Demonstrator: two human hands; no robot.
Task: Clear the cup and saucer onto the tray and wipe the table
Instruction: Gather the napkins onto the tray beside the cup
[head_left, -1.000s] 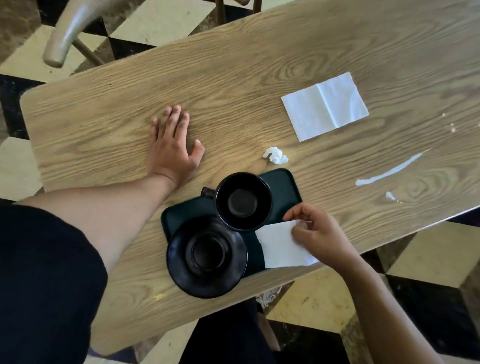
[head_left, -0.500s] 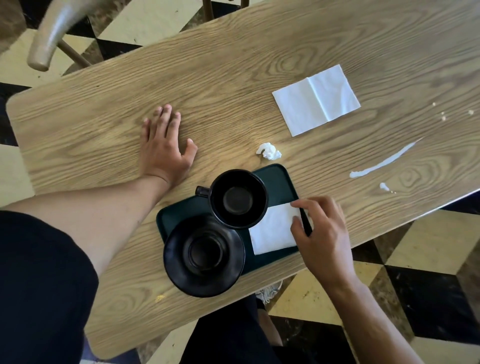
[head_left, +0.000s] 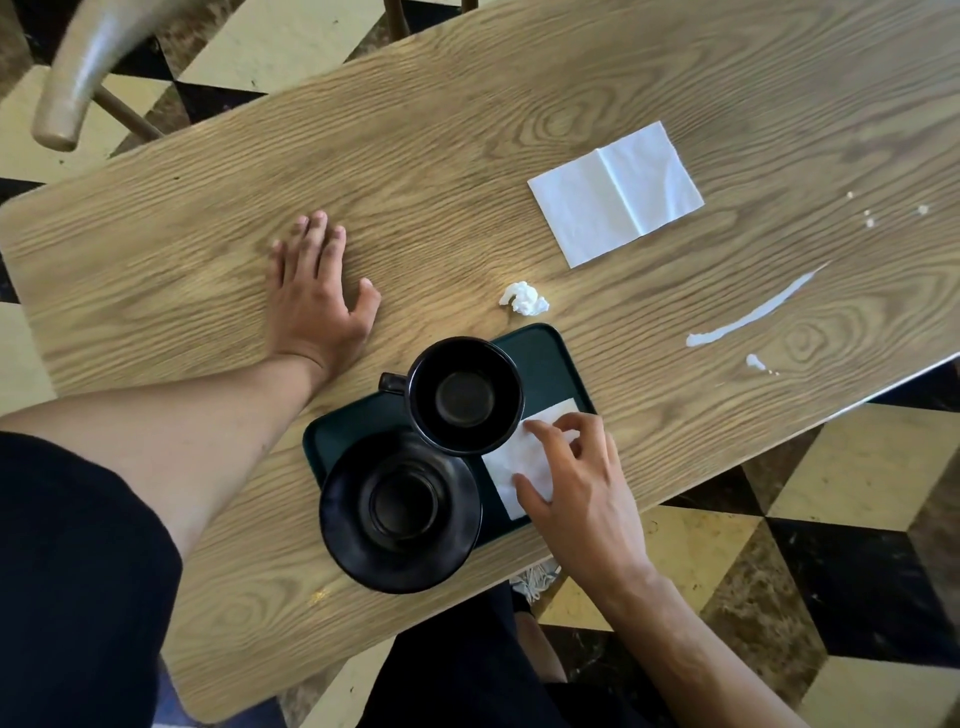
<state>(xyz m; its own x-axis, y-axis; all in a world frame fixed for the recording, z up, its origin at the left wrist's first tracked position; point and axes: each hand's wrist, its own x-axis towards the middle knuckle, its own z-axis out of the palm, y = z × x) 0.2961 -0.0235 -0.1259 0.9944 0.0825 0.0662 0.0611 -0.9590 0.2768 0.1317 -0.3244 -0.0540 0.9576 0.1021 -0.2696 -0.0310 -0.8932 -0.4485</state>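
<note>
From the head camera, a wood-grain laminate worktop (head_left: 467, 171) runs slantwise across the frame over a chequered cream and dark floor (head_left: 857, 545). Near its front edge sits a dark green rectangular plastic tray (head_left: 545, 353). On the tray stands a black ceramic cup (head_left: 464, 396), upright, its handle pointing left. The black round saucer (head_left: 400, 512) lies touching the cup's near side, partly on the tray and overhanging its front left corner onto the worktop.

The right hand (head_left: 576, 478) rests on a small white folded napkin (head_left: 519, 462) lying on the tray's right part, just beside the cup; its fingers are loosely curled with fingertips on the paper, and whether they pinch it cannot be told. The left hand (head_left: 314, 296) lies flat on the worktop, palm down, fingers straight and spread, left of the tray and holding nothing.

Beyond the tray lie a crumpled white tissue ball (head_left: 523, 299) and, further back, a larger unfolded white paper napkin (head_left: 615, 192). To the right, a white liquid streak (head_left: 753, 314) with small drops marks the wood. A grey metal chair back (head_left: 78, 73) shows at upper left.
</note>
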